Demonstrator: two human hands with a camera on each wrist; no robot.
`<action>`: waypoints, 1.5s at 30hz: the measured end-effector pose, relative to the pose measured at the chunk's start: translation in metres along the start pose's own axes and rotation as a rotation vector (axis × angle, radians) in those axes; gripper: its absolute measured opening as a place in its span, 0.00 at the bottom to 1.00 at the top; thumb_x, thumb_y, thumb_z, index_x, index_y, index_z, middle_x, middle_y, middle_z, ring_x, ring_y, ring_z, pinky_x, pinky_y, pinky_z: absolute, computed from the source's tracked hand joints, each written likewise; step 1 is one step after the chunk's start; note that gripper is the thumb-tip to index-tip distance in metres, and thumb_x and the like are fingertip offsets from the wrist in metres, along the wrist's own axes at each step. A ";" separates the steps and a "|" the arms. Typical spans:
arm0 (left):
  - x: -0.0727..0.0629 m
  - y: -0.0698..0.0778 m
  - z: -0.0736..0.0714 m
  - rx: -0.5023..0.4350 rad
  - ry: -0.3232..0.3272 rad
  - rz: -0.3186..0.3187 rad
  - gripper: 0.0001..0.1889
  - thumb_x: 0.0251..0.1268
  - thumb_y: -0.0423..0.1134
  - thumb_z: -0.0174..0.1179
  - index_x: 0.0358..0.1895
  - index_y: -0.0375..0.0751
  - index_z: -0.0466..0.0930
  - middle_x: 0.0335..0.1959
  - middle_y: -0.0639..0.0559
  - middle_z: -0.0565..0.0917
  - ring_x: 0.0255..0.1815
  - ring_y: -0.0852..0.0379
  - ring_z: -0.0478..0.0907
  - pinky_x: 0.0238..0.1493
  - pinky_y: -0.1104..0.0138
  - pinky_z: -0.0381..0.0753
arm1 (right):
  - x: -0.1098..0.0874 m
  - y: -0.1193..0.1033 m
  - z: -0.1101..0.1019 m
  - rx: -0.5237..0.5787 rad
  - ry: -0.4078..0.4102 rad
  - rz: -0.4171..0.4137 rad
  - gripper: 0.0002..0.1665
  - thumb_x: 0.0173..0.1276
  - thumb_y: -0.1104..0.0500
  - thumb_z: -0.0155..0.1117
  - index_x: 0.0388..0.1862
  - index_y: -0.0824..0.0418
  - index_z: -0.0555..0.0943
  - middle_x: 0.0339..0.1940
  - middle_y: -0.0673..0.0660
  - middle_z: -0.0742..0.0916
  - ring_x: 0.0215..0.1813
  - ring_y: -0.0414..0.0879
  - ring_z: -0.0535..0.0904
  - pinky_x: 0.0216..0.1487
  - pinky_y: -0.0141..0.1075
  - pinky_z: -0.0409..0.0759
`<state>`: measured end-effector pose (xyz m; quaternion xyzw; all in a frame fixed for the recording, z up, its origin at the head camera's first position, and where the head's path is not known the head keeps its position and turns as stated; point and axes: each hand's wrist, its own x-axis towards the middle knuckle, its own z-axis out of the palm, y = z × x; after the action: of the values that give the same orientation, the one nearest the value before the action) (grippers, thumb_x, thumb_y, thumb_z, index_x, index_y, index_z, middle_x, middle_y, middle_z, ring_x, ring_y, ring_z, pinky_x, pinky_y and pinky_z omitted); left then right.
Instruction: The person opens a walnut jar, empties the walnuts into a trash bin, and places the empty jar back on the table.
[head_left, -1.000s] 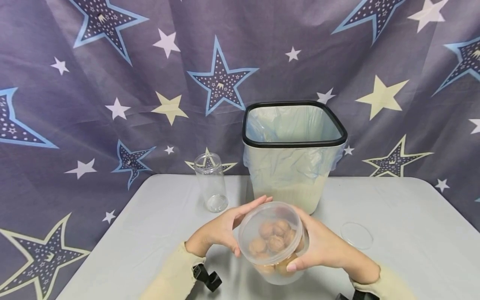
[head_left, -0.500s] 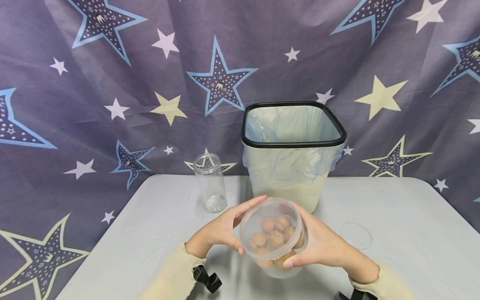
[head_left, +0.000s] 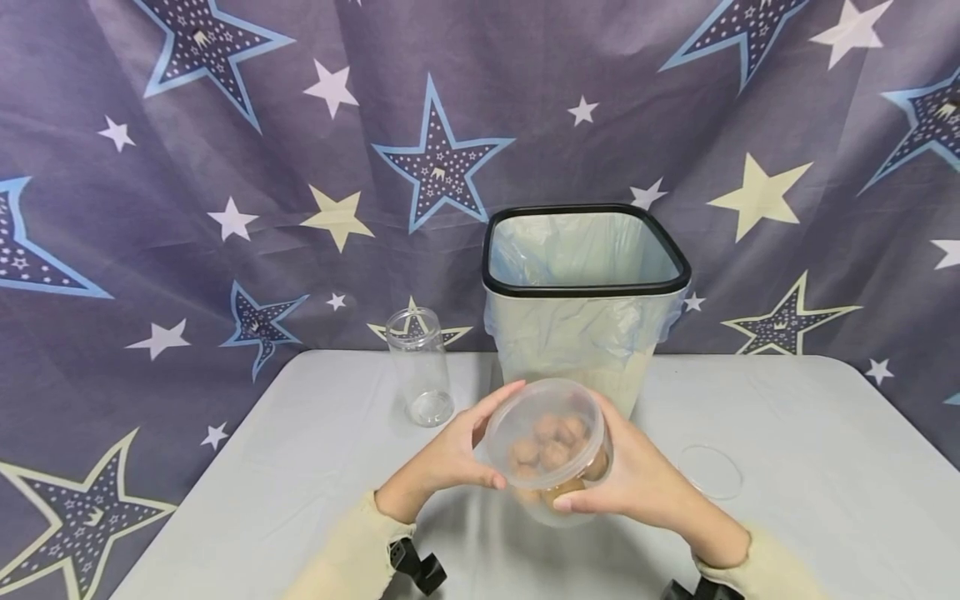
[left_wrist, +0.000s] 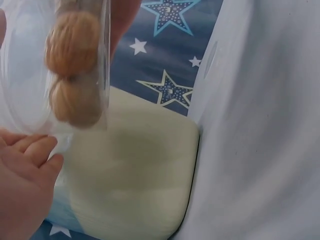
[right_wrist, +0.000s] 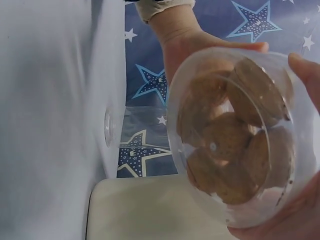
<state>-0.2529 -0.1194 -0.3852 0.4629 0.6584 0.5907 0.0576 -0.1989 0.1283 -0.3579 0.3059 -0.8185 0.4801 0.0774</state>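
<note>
Both hands hold a clear round plastic tub (head_left: 517,412) in the air above the table, in front of the bin. Several walnuts (head_left: 553,454) lie inside it, seen through the wall. The left hand (head_left: 448,458) grips the tub's left side, thumb toward me. On the other side the right hand (head_left: 637,475) wraps round it, its thumb low on the front. Seen from the right wrist, the walnuts (right_wrist: 225,137) press against the tub's base. In the left wrist view two walnuts (left_wrist: 75,45) show through the wall, with the left hand's fingers (left_wrist: 40,150) beside the tub.
Behind the tub stands a white bin (head_left: 570,342) with a black rim and blue liner. An upright clear jar (head_left: 423,367) is to its left. A thin clear disc (head_left: 710,471) lies right on the grey table (head_left: 787,417). A star-patterned cloth (head_left: 300,167) hangs behind.
Both hands have raised the tub slightly, away from me and toward the bin. The grip looks much the same, and the jar, bin and disc have stayed in place.
</note>
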 end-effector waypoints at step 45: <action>-0.001 -0.005 -0.006 -0.150 -0.102 -0.016 0.64 0.45 0.68 0.63 0.74 0.32 0.35 0.74 0.33 0.45 0.74 0.59 0.49 0.70 0.69 0.53 | -0.003 0.002 0.001 0.022 0.043 0.045 0.61 0.35 0.52 0.84 0.68 0.58 0.62 0.56 0.55 0.79 0.56 0.49 0.75 0.57 0.50 0.70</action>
<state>-0.2585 -0.1239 -0.3879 0.4815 0.6123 0.6135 0.1303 -0.1971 0.1292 -0.3610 0.2776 -0.8181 0.4972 0.0806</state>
